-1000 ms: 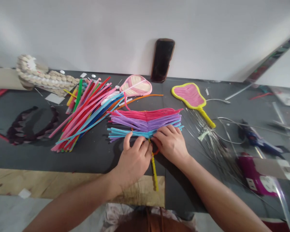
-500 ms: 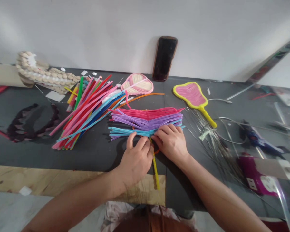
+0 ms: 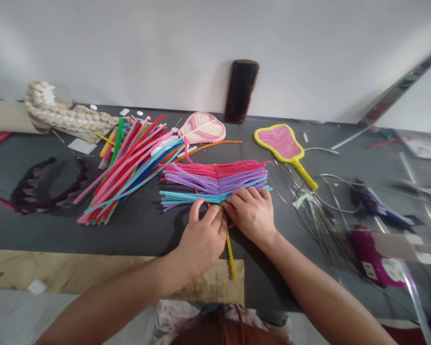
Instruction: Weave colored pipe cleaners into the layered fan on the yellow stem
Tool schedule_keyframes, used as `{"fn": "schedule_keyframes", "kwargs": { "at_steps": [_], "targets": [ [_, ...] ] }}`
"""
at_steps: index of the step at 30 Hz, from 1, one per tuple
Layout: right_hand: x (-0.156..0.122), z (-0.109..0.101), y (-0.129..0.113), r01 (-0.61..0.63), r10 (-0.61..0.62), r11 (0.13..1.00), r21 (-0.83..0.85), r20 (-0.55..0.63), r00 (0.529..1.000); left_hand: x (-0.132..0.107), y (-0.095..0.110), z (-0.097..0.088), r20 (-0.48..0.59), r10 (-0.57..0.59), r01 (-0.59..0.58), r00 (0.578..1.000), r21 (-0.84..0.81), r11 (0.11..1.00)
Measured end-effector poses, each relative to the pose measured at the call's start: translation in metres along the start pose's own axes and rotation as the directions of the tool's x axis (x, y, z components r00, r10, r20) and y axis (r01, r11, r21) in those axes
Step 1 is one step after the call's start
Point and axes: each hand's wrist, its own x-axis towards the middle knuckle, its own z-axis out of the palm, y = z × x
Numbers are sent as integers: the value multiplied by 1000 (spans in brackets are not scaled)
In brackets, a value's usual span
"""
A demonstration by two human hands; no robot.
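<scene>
Between my hands lies a fan-shaped piece of pipe cleaners, with red-pink (image 3: pixel 201 169), purple (image 3: pixel 233 179) and light blue (image 3: pixel 181 197) rows bent at a middle line. A yellow wrapped handle (image 3: pixel 231 256) runs down from it toward me. My left hand (image 3: pixel 204 232) is closed at the lower edge, its fingers bent around the top of the handle. My right hand (image 3: pixel 253 213) pinches close to the middle of the light blue row. My fingers hide exactly what each pinch holds. A bit of orange pipe cleaner shows beneath them.
Left lie a loose pile of coloured pipe cleaners (image 3: pixel 125 177) and a dark headband (image 3: pixel 21 187). Behind are a pink-rimmed piece (image 3: pixel 203 128) and a phone (image 3: pixel 241 91) against the wall. To the right are a yellow-rimmed fan (image 3: pixel 280 143), thin wires (image 3: pixel 316 215) and a glue gun (image 3: pixel 380 206).
The whole view has shifted slightly. Both hands stay at the middle of the pipe-cleaner piece, with hardly any finger movement.
</scene>
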Motion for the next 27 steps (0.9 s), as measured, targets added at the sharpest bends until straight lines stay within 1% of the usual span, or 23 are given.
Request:
{"fn": "schedule_keyframes", "kwargs": {
  "at_steps": [6, 10, 13, 15, 17, 20, 27],
  "targets": [
    [0, 1, -1, -12, 12, 1000, 4, 20, 1000, 1, -1, -1, -5, -24, 24, 1000, -27, 999],
    [0, 2, 1, -12, 12, 1000, 10, 39, 999, 3, -13, -5, -39, -39, 36, 998, -75, 997],
    [0, 2, 3, 4, -5, 1000, 21, 40, 999, 4, -23, -5, -74, -51, 49, 996, -29, 998],
    [0, 2, 3, 10, -11, 1000, 30, 41, 999, 4, -27, -3, -67, -56, 58, 996, 26, 998],
    [0, 1, 3, 11, -13, 999, 40, 46, 999, 4, -27, -1, -39, -63, 65, 997, 58, 996],
    [-1, -1, 3, 15, -18, 999, 49, 69, 997, 4, -24, -1, -10, -79, 79, 997, 60, 995],
    [-2, -3, 3, 25, -30, 998, 59, 85, 996, 4, -21, -1, -54, -111, 111, 992, 11, 994]
  ]
}}
